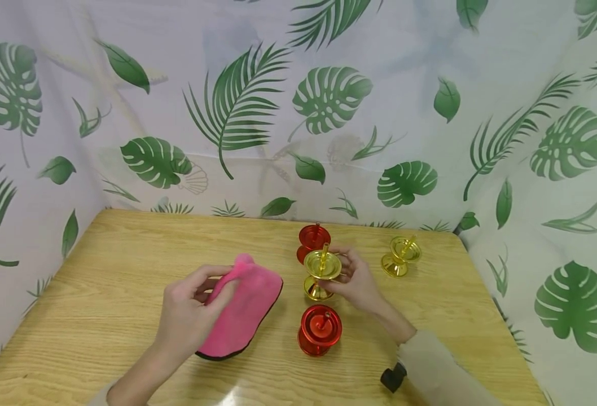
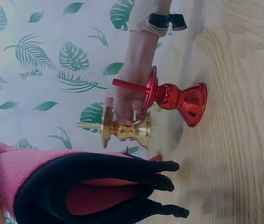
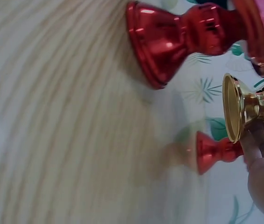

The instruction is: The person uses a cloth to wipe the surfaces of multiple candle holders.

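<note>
My left hand [image 1: 189, 310] pinches a plush pink cloth [image 1: 250, 310] with black edging, which hangs folded over the table. A shiny gold candle holder [image 1: 323, 272], with a dish, a waisted base and a thin upright stem, is held by my right hand [image 1: 356, 285] around its middle. In the right wrist view the gold holder's base [image 3: 234, 109] shows its underside, raised off the wood. One red candle holder [image 1: 320, 330] of the same shape stands nearer me, and another red one [image 1: 312, 239] stands behind, partly covered by the gold one.
A second gold candle holder [image 1: 396, 264] stands at the table's back right. The wooden table [image 1: 126, 259] meets leaf-patterned cloth walls [image 1: 258, 113] at the back and sides. A black band piece [image 1: 393, 378] hangs at my right sleeve.
</note>
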The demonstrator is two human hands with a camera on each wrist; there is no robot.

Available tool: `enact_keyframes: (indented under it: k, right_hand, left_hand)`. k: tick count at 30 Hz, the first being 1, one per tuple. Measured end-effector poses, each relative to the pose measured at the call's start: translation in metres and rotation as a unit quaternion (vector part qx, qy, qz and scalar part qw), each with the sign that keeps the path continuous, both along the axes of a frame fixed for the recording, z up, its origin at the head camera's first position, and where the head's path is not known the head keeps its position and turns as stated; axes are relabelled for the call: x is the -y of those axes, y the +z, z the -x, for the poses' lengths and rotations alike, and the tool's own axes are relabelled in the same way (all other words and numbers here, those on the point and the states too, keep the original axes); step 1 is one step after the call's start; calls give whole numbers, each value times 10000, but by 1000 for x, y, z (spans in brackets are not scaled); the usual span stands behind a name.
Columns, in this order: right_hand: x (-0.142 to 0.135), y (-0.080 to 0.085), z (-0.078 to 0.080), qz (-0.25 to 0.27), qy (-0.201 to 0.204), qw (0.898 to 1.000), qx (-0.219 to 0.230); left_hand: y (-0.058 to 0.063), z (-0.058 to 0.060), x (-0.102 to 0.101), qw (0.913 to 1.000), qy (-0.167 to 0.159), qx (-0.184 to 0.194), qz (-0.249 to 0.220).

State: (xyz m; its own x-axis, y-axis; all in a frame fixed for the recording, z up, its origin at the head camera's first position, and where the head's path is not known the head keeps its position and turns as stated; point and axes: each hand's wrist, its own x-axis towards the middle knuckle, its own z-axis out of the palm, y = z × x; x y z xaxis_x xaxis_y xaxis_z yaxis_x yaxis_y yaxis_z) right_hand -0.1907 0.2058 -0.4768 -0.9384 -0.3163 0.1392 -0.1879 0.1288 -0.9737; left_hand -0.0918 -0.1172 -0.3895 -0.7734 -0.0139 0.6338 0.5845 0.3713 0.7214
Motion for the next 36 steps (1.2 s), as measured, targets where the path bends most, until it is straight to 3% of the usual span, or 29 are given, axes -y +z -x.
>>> enact_keyframes:
  k: [6,19,28,36]
  right_hand:
    - [3,-16,3,50,312,9993,189]
    - [3,-30,0,-207,407,9983,363]
    - [-3,-32,0,-556,441,9974,127]
    - [-35,-33,7,-776,329,9962,-210]
  left_hand:
    - [0,2,3,10000,51,81,10]
    - [-1,6,5,9998,76,173,-16]
    - [-2,6,6,9997,96,225,-23]
    - [-5,5,9,9998,133,150,8]
